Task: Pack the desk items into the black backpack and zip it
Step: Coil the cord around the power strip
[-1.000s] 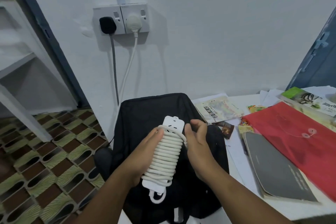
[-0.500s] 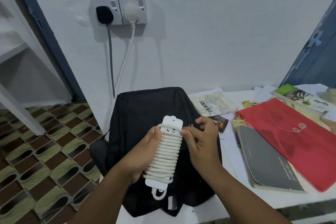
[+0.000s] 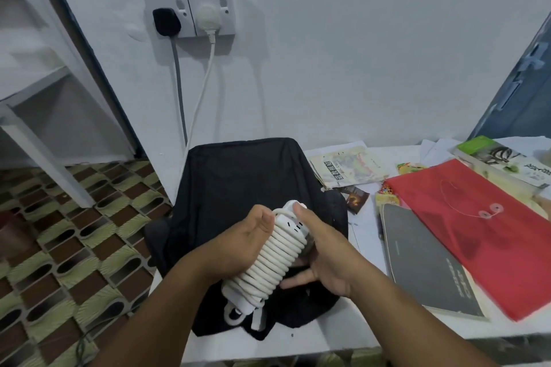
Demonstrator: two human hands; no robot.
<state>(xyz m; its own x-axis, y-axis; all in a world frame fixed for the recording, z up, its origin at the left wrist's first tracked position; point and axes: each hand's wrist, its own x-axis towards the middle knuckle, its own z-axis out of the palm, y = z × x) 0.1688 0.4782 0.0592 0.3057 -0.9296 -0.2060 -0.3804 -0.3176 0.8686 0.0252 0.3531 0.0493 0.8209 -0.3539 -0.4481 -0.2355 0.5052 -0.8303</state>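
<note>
A white power strip (image 3: 277, 256) with its white cord coiled tightly around it is held tilted above the black backpack (image 3: 238, 182), which lies flat on the left end of the white desk (image 3: 366, 235). My left hand (image 3: 241, 243) grips the strip from the left. My right hand (image 3: 325, 256) holds it from the right, thumb on the top end, fingers curled underneath. A loop of cord hangs from the strip's lower end. Whether the backpack's zip stands undone cannot be made out.
On the desk to the right lie a dark grey notebook (image 3: 426, 265), a red string-tie envelope (image 3: 477, 229), a green-white book (image 3: 504, 161), a booklet (image 3: 348, 167) and small cards. A wall socket (image 3: 190, 13) holds a black and a white plug. Patterned floor lies left.
The strip has tilted so its top leans right, and it sits lower over the backpack. My right hand has shifted from pinching near the top to cupping the strip's right side.
</note>
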